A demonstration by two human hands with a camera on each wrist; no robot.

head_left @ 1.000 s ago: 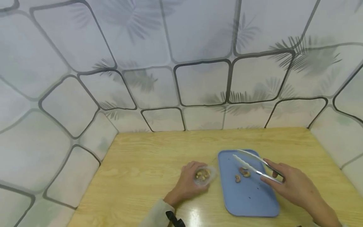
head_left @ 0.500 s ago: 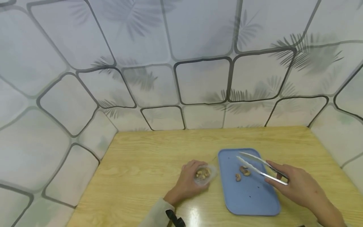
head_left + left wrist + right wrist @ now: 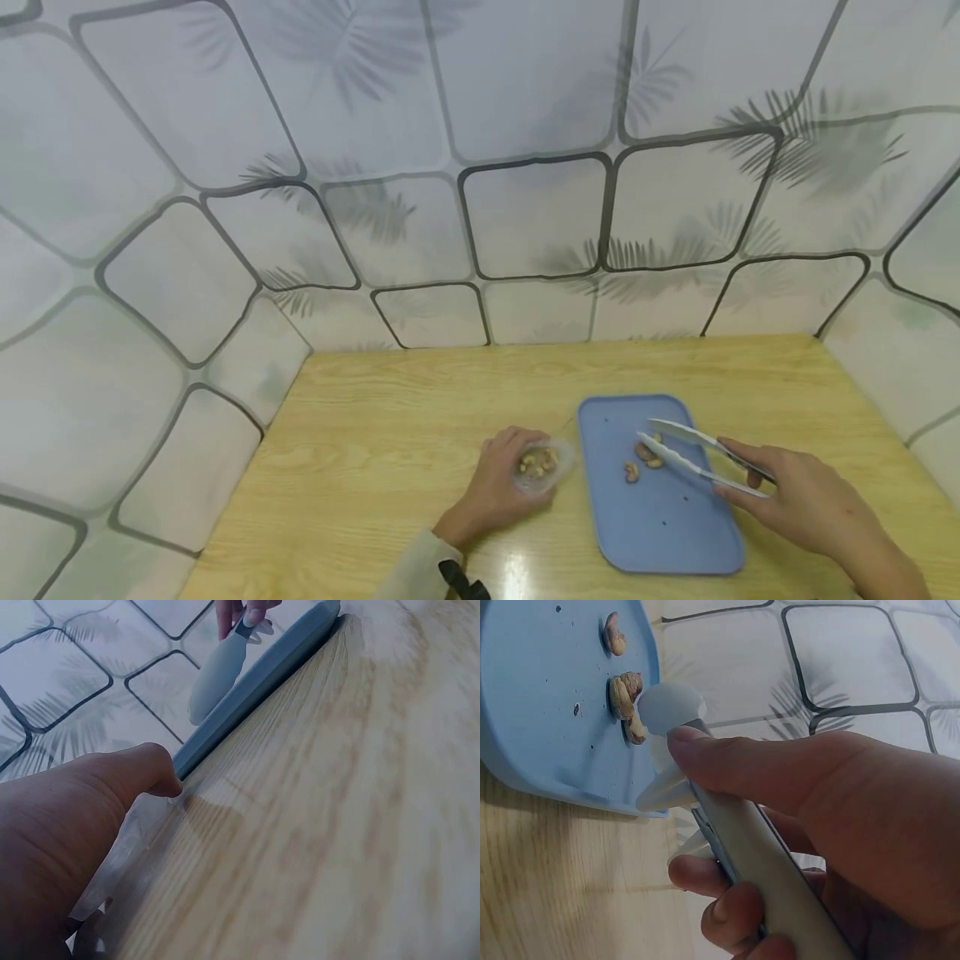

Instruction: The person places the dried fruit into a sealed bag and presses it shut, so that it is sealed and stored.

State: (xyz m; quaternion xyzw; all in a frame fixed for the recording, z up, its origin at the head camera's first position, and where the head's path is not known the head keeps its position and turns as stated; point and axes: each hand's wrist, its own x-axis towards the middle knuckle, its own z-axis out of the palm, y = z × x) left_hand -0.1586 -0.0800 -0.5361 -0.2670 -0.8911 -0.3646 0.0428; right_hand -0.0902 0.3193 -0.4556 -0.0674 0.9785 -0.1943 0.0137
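Note:
My left hand (image 3: 495,477) is curled round a small clear plastic cup (image 3: 559,468) with several pale nuts (image 3: 537,462) in it. In the left wrist view the thumb (image 3: 154,769) lies along the cup's side. My right hand (image 3: 813,500) grips metal tongs (image 3: 678,461) with white tips, which stand apart above a blue tray (image 3: 660,537). Close to the lower tip lie several brown-skinned, curved nuts (image 3: 632,472), which look like cashews. In the right wrist view, the thumb presses on the tong handle (image 3: 750,855) and the nuts (image 3: 620,697) lie near the tray's edge.
The tray stands on a light wood table (image 3: 390,467), right of the cup. Small dark crumbs (image 3: 664,523) dot the tray. Patterned panels (image 3: 540,217) close off the back and both sides of the table.
My right hand has drawn the tongs to the right and a little towards me, their tips still apart. The left hand and the cup have stayed in place.

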